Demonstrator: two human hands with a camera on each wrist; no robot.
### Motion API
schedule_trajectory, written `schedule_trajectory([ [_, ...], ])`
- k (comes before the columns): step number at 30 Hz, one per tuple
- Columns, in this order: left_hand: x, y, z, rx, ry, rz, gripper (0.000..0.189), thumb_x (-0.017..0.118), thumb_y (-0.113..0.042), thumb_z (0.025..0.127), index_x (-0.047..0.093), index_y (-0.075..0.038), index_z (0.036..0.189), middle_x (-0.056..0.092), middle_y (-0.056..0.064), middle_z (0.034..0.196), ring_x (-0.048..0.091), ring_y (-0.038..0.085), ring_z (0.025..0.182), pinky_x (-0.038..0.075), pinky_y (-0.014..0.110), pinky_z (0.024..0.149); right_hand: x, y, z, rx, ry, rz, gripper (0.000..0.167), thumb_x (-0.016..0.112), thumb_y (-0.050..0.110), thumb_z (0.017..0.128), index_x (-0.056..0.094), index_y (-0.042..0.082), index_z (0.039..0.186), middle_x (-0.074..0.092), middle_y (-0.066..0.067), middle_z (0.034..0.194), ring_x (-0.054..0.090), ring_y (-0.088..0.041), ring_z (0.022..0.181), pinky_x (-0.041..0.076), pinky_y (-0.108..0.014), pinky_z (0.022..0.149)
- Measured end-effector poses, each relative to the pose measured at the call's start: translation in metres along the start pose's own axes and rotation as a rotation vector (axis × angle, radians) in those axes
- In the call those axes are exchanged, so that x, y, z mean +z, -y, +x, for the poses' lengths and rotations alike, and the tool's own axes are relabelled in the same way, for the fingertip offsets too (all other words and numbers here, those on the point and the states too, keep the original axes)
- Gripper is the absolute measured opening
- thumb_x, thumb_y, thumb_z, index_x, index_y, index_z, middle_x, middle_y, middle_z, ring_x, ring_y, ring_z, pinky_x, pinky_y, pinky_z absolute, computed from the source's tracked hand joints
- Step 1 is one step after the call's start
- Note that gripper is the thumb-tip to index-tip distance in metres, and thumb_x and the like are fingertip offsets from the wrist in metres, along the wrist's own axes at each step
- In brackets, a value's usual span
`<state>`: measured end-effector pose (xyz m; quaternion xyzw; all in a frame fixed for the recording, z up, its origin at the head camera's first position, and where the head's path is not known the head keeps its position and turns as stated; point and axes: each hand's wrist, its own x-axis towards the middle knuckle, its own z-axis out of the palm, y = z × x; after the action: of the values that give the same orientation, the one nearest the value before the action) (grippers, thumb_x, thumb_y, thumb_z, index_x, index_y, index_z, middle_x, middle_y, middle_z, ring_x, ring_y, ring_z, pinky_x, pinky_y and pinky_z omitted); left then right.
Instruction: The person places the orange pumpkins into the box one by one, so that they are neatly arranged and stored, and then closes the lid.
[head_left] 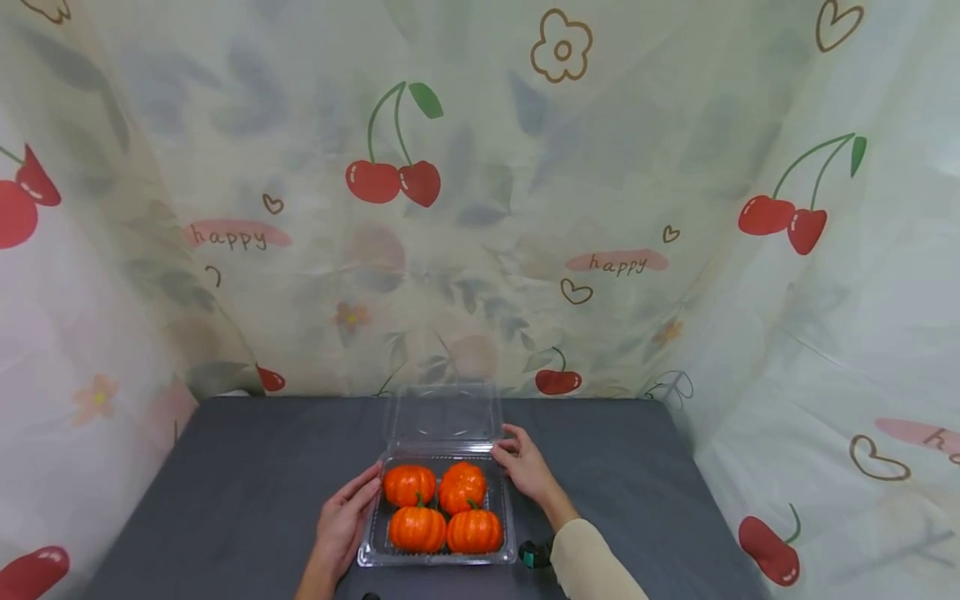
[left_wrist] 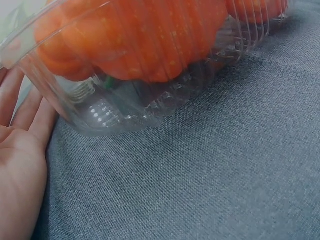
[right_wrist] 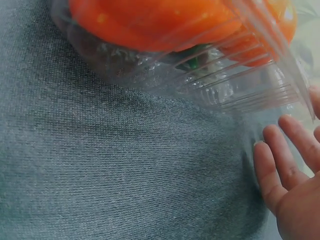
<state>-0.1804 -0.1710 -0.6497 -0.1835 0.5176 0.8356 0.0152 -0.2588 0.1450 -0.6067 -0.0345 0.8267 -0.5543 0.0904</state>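
Observation:
A clear plastic clamshell container [head_left: 437,559] sits on the dark table in the head view, its transparent lid [head_left: 444,414] swung up and back. Several small orange pumpkins [head_left: 417,529] with green stems fill its base in two rows. Along the container's left side lies my left hand [head_left: 343,518], fingers extended, fingertips at the wall near the back corner. My right hand [head_left: 528,468] is at the back right corner, fingertips by the hinge. Through the ribbed wall, orange pumpkins [left_wrist: 145,40] show in the left wrist view. Loosely bent fingers [right_wrist: 270,167] are beside the container's edge in the right wrist view.
A dark grey cloth [head_left: 247,492] covers the table. Printed curtains [head_left: 465,250] with cherries and flowers hang behind it and on both sides. A small black and teal object [head_left: 534,554] is near the right sleeve [head_left: 592,558].

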Motion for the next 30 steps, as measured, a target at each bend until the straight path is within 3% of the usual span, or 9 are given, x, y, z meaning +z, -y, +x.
schedule_trajectory([
  [7,0.0,0.002,-0.002,0.025,0.004,-0.019,0.056,0.079,-0.011,0.088,0.06,0.0,0.14,0.076,-0.015,0.113,0.069,-0.002,0.109,0.057,0.017,0.093,0.001,0.001,0.001,-0.053,-0.02,0.022,0.063,0.068,0.011,0.097,0.036,0.001,0.151,0.067,-0.026,0.125,0.067,-0.018,0.083,0.055,-0.027,0.065],
  [12,0.0,0.0,-0.001,-0.004,0.007,0.024,0.066,0.08,-0.014,0.087,0.053,-0.001,0.146,0.075,-0.021,0.111,0.068,-0.005,0.109,0.056,0.016,0.092,-0.001,0.004,0.002,-0.087,-0.021,-0.025,0.068,0.067,0.007,0.096,0.033,0.007,0.155,0.066,-0.024,0.128,0.069,-0.02,0.087,0.056,-0.026,0.065],
  [19,0.0,-0.002,-0.002,0.003,0.006,0.036,0.072,0.082,-0.014,0.085,0.05,0.001,0.148,0.075,-0.022,0.11,0.068,-0.006,0.109,0.057,0.016,0.092,-0.002,0.008,0.004,-0.13,-0.036,-0.022,0.06,0.069,0.005,0.095,0.041,0.007,0.148,0.069,-0.024,0.128,0.073,-0.028,0.093,0.058,-0.027,0.071],
  [23,0.0,-0.002,-0.002,0.002,0.006,0.037,0.073,0.083,-0.015,0.085,0.05,0.001,0.148,0.075,-0.022,0.11,0.068,-0.005,0.108,0.057,0.016,0.092,-0.002,0.011,0.003,-0.101,-0.041,0.0,0.053,0.068,0.011,0.097,0.044,0.008,0.144,0.069,-0.022,0.131,0.073,-0.028,0.097,0.059,-0.029,0.072],
  [30,-0.001,0.001,-0.001,0.01,0.014,0.007,0.066,0.08,-0.013,0.087,0.053,-0.001,0.146,0.075,-0.021,0.11,0.069,-0.003,0.11,0.057,0.017,0.093,-0.005,0.014,0.0,-0.04,-0.034,0.056,0.048,0.061,0.038,0.102,0.047,0.01,0.138,0.068,-0.02,0.134,0.072,-0.03,0.106,0.062,-0.039,0.08],
])
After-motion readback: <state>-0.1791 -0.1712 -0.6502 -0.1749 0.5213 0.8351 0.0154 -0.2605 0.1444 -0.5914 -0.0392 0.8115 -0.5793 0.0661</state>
